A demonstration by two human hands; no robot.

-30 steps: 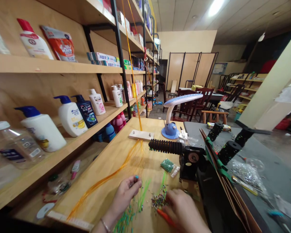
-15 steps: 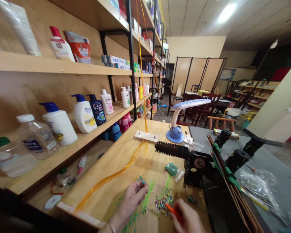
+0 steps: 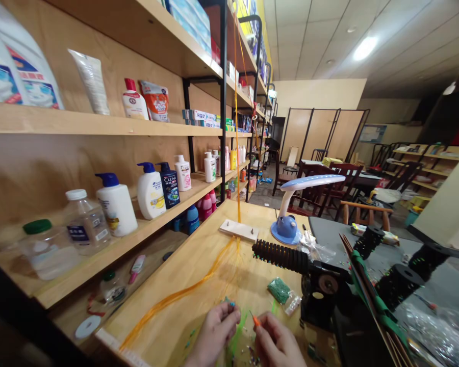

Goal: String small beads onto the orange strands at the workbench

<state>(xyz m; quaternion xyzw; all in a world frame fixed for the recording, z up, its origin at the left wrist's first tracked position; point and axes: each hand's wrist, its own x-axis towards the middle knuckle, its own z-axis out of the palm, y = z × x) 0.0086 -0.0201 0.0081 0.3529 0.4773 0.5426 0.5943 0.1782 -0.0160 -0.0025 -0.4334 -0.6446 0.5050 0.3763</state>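
My left hand [image 3: 216,329] is closed in a pinch above the wooden table. At its fingertips is a small blue-green piece [image 3: 230,303], too small to name. My right hand [image 3: 277,339] is wrapped round an orange-handled tool with a thin pointed metal tip [image 3: 255,320]; the tip slants up and left toward my left fingers, a small gap apart. Bright green strands [image 3: 240,326] lie between the hands. Loose small multicoloured beads [image 3: 251,351] show beneath my right hand, mostly covered by it.
Orange threads [image 3: 183,289] run from a white bar [image 3: 238,230] across the table. A bag of green beads [image 3: 279,290] lies beyond my right hand. A black ribbed roller [image 3: 281,256] and blue lamp [image 3: 285,229] stand right. Shelves with bottles [image 3: 152,191] line the left.
My right hand has brought the orange tool up and closer to my left hand, away from the bead pile. My left hand keeps its pinch. The whole view has shifted.
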